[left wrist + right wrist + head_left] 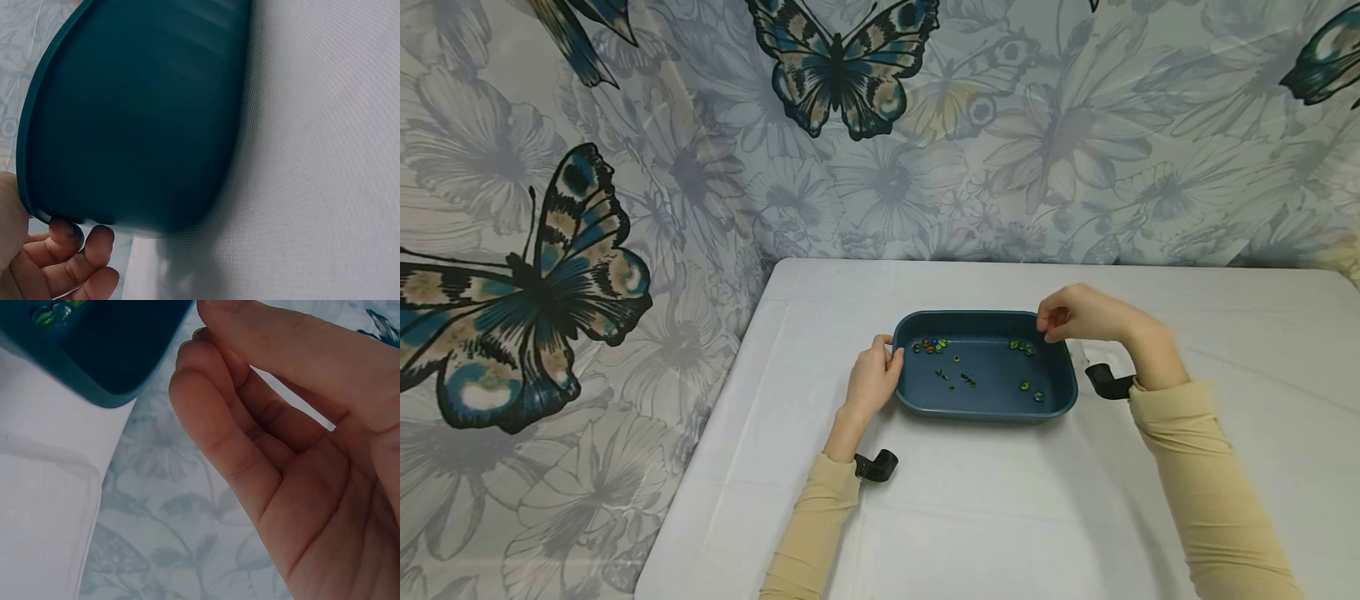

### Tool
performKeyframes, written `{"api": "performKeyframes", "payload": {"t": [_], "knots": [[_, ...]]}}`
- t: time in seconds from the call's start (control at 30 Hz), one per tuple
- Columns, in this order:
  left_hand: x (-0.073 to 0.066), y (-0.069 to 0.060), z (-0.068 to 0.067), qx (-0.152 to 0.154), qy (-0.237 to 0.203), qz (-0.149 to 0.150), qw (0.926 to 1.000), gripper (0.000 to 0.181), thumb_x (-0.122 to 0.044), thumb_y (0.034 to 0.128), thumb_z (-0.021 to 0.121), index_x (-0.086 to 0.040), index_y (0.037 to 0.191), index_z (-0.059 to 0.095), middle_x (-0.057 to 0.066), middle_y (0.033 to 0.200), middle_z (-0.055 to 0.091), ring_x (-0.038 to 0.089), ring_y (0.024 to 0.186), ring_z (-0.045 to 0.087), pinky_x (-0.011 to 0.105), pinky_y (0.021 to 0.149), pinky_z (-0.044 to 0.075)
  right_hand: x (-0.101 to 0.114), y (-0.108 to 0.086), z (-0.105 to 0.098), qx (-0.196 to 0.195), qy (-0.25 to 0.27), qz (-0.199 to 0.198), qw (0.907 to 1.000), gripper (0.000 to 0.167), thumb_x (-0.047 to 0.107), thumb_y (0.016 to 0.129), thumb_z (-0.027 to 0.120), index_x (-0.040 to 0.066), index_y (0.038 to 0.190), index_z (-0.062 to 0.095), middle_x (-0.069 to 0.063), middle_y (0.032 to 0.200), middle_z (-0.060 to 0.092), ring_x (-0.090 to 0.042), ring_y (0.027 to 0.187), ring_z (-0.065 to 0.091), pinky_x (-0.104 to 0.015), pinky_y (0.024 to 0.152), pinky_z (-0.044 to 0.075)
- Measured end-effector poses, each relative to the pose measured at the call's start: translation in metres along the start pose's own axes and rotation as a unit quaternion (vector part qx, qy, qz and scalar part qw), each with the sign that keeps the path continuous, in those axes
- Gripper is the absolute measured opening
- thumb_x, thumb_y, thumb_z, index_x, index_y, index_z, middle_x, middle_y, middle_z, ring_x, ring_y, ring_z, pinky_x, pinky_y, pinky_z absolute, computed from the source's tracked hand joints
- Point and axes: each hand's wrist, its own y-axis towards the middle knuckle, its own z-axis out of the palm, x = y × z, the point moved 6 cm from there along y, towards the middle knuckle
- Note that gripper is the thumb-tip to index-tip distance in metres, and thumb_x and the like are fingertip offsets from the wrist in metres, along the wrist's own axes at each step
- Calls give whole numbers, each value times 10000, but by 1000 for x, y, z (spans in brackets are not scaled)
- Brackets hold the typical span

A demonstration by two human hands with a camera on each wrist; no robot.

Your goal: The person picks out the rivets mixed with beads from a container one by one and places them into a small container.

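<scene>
Beads (933, 342) lie in small lots on the floor of my blue tray (977, 413), which sits on the white bench (1000, 508), nearer its back edge than its front and well in from the left edge.

At the left, my left hand (871, 377) grips the tray's end wall: the thumb is at the rim and the fingers (97, 284) are bent against the outside, so I have hold of the tray and no bead that I can see.

Just inside that end, towards the bench's back edge, is a tight mixed row of amber, orange, blue and green. Rightward come a few tiny loose pieces (942, 374), scattered and dark or brassy, too small to tell more. Further right is a green cluster (1021, 345) towards the back edge, and two green beads (1037, 397) lie apart, nearer the front edge.

My right hand (1086, 315) is over the tray's back right corner, the fingers curled in towards the thumb. Their tips are hidden, so I cannot tell whether they pinch a bead or nothing. Near the tray's right end lies something clear (47, 512); I cannot tell what.

I judge the grouping part done: the mixed row and green cluster look gathered, while the middle pieces and the front pair look left to do.
</scene>
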Motion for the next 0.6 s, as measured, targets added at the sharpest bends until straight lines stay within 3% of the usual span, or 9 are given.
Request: {"api": "performKeyframes", "payload": {"t": [0.27, 0.6], "knots": [[1, 0, 1, 40, 1, -39, 10000, 305, -177, 956, 502, 56, 1150, 532, -38, 554, 409, 73, 440, 353, 204, 450, 291, 7, 10, 8, 216, -89, -264, 9994, 132, -81, 752, 681, 28, 784, 614, -61, 761, 606, -144, 668, 563, -286, 619, 473], [1, 1, 1, 43, 13, -57, 10000, 306, -179, 956, 502, 55, 1150, 537, -43, 542, 398, 75, 435, 343, 205, 450, 286, 8, 26, 26, 545, -48, -238, 9982, 157, -92, 751, 678, 48, 784, 616, -70, 793, 611, -152, 691, 566, -303, 640, 484]]}}
